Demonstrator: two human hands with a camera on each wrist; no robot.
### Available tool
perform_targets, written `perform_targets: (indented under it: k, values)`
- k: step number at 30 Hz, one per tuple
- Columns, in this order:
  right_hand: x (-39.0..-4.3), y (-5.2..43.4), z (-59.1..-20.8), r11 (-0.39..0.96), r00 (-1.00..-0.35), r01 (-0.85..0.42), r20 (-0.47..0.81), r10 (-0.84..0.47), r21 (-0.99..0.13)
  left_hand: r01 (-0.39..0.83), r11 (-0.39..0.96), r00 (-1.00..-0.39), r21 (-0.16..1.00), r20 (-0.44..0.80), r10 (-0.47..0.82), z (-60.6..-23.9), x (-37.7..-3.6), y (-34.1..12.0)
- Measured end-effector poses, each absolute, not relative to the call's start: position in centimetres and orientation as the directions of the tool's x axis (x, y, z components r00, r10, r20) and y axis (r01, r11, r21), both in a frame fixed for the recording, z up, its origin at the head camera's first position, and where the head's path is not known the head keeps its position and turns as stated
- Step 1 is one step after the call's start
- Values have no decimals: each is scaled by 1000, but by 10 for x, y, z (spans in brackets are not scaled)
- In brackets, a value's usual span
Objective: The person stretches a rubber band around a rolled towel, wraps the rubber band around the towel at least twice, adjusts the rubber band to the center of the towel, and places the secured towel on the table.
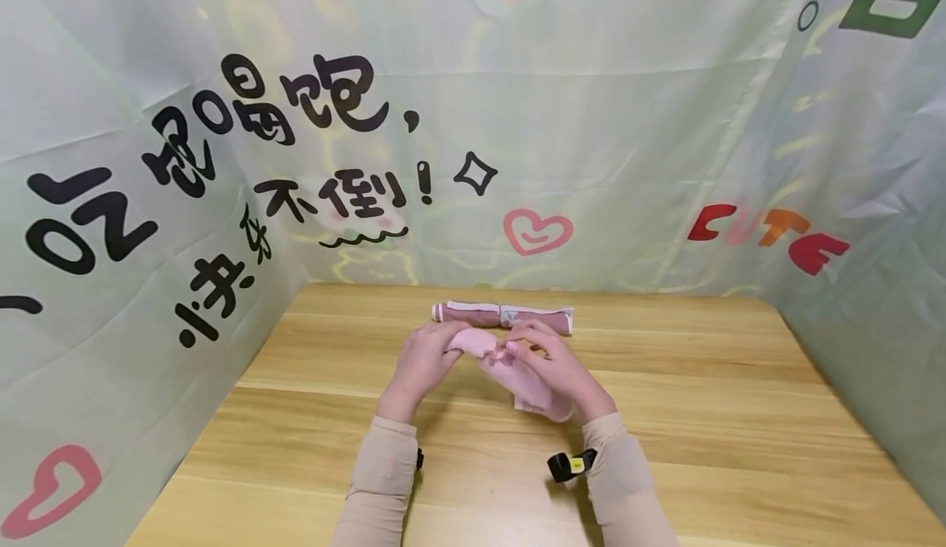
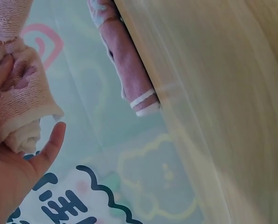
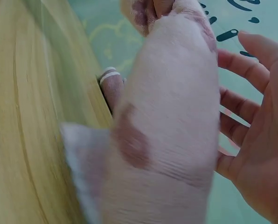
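Observation:
A pale pink towel, rolled and pinched in near its middle, is held above the table between both hands. My left hand grips its left end; in the left wrist view a thumb presses on the terry cloth while another finger sticks out free. At the narrowed part is my right hand. The right wrist view shows the right hand's fingers loosely extended along the side of the roll, with one digit clear of it. A loose flap hangs from the lower right end.
Behind the hands, near the table's back edge, lies a darker pink rolled towel with white stripes, narrowed at its middle. The wooden table is bounded by printed fabric walls. A black wrist device sits by the right sleeve.

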State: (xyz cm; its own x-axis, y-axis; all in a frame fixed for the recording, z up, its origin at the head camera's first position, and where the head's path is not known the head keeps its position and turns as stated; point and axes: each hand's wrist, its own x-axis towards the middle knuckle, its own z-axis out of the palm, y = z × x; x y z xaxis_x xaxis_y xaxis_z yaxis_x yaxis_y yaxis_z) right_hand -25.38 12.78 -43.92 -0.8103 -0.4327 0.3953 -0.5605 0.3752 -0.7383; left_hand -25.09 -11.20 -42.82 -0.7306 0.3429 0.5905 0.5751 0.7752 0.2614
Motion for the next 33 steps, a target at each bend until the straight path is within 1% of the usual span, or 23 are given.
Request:
perform_targets:
  k: [5, 11, 14, 16, 21, 24, 26, 29, 33]
  values:
    - [-252, 126, -440, 381, -838, -505, 334, -433, -775, 537, 797, -749, 276, 590, 301, -428, -251, -111]
    - [-255, 118, -444, 453, -833, -527, 330, -445, -719, 499, 820, -778, 282, 563, 280, -428, -251, -110]
    - [-255, 114, -445, 500, -843, -518, 316, -435, -694, 491, 821, -793, 292, 538, 284, -427, -251, -110]
    - [-255, 111, -445, 527, -850, -511, 309, -427, -679, 491, 810, -809, 320, 513, 287, -426, -250, -110]
    - [-253, 108, -444, 545, -867, -490, 314, -387, -680, 483, 783, -845, 392, 445, 298, -422, -250, -110]
    - [-253, 108, -444, 547, -877, -474, 315, -363, -689, 490, 779, -846, 391, 428, 317, -421, -250, -109]
    - [-253, 110, -444, 556, -882, -467, 313, -353, -688, 502, 777, -839, 380, 430, 332, -421, -249, -108]
    - [-253, 112, -444, 571, -890, -453, 303, -342, -685, 538, 774, -805, 335, 477, 353, -421, -250, -106]
    - [-254, 116, -445, 577, -900, -431, 283, -332, -693, 607, 759, -710, 236, 591, 383, -422, -250, -102]
